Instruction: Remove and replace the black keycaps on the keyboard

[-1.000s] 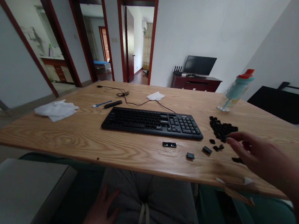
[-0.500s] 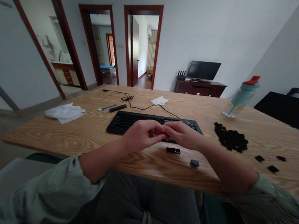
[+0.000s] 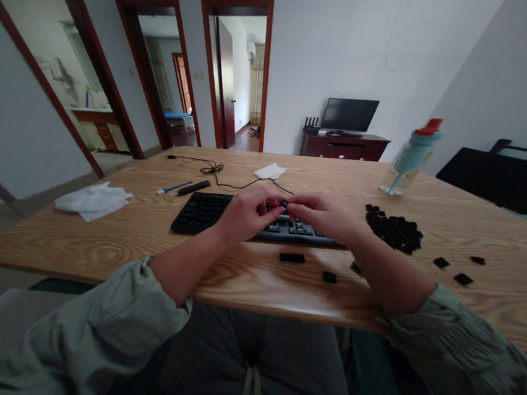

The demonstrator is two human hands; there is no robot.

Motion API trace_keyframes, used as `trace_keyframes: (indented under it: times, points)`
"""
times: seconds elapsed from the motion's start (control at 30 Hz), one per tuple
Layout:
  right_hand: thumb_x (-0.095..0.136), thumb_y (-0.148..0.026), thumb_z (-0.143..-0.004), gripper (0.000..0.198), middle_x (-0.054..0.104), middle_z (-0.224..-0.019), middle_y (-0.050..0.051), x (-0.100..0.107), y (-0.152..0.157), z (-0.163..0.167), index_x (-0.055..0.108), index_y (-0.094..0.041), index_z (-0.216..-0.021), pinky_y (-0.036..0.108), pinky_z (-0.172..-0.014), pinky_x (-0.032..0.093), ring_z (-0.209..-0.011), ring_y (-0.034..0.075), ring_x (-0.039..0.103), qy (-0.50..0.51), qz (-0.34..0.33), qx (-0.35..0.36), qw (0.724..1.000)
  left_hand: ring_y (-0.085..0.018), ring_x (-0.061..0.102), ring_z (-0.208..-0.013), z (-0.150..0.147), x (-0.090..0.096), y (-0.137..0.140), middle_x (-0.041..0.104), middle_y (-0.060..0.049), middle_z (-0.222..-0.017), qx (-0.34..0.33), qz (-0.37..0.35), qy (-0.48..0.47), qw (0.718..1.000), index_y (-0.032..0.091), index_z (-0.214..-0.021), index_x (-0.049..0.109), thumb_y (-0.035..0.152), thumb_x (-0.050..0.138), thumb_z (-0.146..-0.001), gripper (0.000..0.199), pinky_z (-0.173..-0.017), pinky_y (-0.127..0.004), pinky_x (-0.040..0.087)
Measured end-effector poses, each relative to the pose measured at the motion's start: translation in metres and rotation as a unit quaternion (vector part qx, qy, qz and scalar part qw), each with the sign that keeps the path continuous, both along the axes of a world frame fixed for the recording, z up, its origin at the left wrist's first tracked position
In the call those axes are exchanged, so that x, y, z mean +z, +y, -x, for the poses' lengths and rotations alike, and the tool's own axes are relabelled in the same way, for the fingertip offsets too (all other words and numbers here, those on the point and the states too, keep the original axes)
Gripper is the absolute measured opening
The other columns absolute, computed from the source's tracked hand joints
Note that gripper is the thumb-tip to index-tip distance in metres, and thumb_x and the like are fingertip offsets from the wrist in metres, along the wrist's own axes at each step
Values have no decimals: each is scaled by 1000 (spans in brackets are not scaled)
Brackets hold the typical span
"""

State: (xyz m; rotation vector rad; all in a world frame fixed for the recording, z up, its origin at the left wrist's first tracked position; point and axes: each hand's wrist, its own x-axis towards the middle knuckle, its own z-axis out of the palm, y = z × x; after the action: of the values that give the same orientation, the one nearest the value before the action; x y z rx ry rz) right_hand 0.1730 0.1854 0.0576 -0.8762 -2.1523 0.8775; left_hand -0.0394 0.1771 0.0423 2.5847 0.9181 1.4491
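Over the middle of a black keyboard (image 3: 199,213), my two hands meet at the fingertips. A small dark keycap (image 3: 284,204) is pinched there. My left hand (image 3: 249,213) has its thumb and fingers closed on its left side. From the right, my right hand (image 3: 322,214) grips the same keycap with thumb and forefinger. Both hands cover part of the keys behind them. On the table in front of the keyboard lie a long black keycap (image 3: 292,258) and a small square keycap (image 3: 329,277). Another dark piece (image 3: 355,267) is partly hidden by my right forearm.
A pile of black keycaps (image 3: 395,232) lies to the right, with a few loose keycaps (image 3: 463,279) nearer me. Behind stands a water bottle (image 3: 407,161). At left are crumpled tissues (image 3: 94,200), a blue brush (image 3: 174,188) and a black stick (image 3: 194,188). A cable (image 3: 210,169) runs behind the keyboard.
The view has shifted slightly. My hands have moved a little away from me over the keyboard, and the keycap between my fingertips now shows where the fingers hid that spot before.
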Motion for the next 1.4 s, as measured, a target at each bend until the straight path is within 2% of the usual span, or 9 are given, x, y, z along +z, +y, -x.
trace_keyframes:
  times: [0.2,0.4,0.5,0.6,0.73,0.83,1.0,1.17,1.4]
  points:
    - [54,-52,-89,41,57,-66,0,2,12,-9,67,-16,-74,28,-59,34,-62,13,46,9,-29,-71,997,-9,58,-64,-16,2,31,73,-4,-96,-12,50,-23,998,17,-102,74,26,73,-85,19,-62,-22,49]
    - [59,-56,-86,44,51,-57,-1,-9,39,-28,71,-15,-76,27,-52,28,-52,11,38,83,-10,-198,977,-9,59,-64,-48,6,77,75,-5,-94,-44,89,-50,994,16,-101,77,27,74,-84,21,-62,-22,48]
    - [60,-51,-86,40,64,-70,2,-20,50,-31,76,-15,-94,25,-51,32,-54,11,43,123,-5,-222,967,-9,60,-63,-57,5,87,76,-6,-96,-69,127,-34,989,15,-107,76,18,69,-84,24,-60,-21,47]
    - [60,-42,-87,37,74,-90,5,-30,58,-28,76,-18,-108,26,-60,43,-66,14,56,131,-6,-214,968,-9,61,-61,-61,0,93,77,-5,-88,-90,170,-2,981,15,-109,76,13,64,-83,28,-59,-21,46]
    - [63,-40,-86,33,77,-100,8,-35,62,-26,77,-17,-105,31,-82,48,-86,19,65,116,-29,-233,965,-11,66,-68,-60,-8,107,77,-7,-94,-77,192,-11,978,14,-108,73,18,70,-82,27,-65,-22,49]
    - [62,-39,-87,35,77,-98,10,-30,60,-27,76,-13,-105,31,-79,49,-81,19,65,113,-35,-281,952,-15,70,-78,-60,-13,119,76,-8,-95,-46,201,0,979,15,-101,70,21,75,-81,22,-72,-25,52]
    - [60,-37,-84,32,75,-85,11,-22,55,-33,76,-11,-94,29,-66,46,-67,16,58,116,-35,-332,936,-18,69,-82,-60,-18,123,77,-3,-88,25,205,169,964,19,-86,76,21,75,-79,7,-82,-29,52]
    - [61,-39,-80,31,72,-74,8,-19,51,-36,76,-12,-86,29,-62,43,-62,16,56,118,-49,-329,936,-18,68,-80,-57,-15,119,78,-2,-85,34,192,221,955,23,-96,81,29,71,-84,16,-82,-28,51]
    - [60,-37,-78,29,69,-69,6,-14,46,-38,75,-12,-82,29,-60,41,-61,16,55,117,-60,-336,933,-17,66,-76,-49,-10,117,78,-4,-85,47,196,234,951,21,-99,82,22,67,-84,21,-77,-26,50]
